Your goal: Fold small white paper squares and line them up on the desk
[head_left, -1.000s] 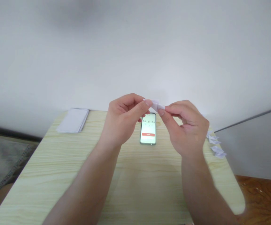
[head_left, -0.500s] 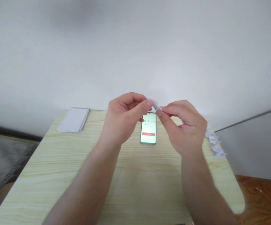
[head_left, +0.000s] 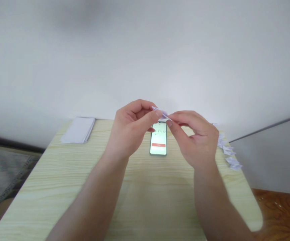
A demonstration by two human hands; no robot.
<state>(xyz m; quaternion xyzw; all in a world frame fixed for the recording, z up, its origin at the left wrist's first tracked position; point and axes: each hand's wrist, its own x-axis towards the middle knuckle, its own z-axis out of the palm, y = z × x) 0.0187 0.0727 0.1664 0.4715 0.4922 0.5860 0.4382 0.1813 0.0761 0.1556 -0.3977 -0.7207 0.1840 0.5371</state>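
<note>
Holding a small folded paper between them, the two hands are raised over the far part of the desk, in front of a pale wall. The left hand grips the paper with its thumb and forefinger, and its other fingers are curled below. The right hand pinches the opposite end, the lower right one, between thumb and forefinger, so both hands are narrow at the fingertips. The paper is white and slanted, with a thin, pointed look; how its folds are made, I cannot tell.

Under the paper, a phone lies flat on the desk with its screen lit. It shows dark digits, of which the first ones are partly covered by the left fingers, and a red bar lower down.

Near the far left corner lies a stack of white sheets, a little uneven at its right side. Along the right edge of the desk, beside the right hand, several folded white pieces rest in a row. Beyond this edge, a brown floor is visible.
</note>
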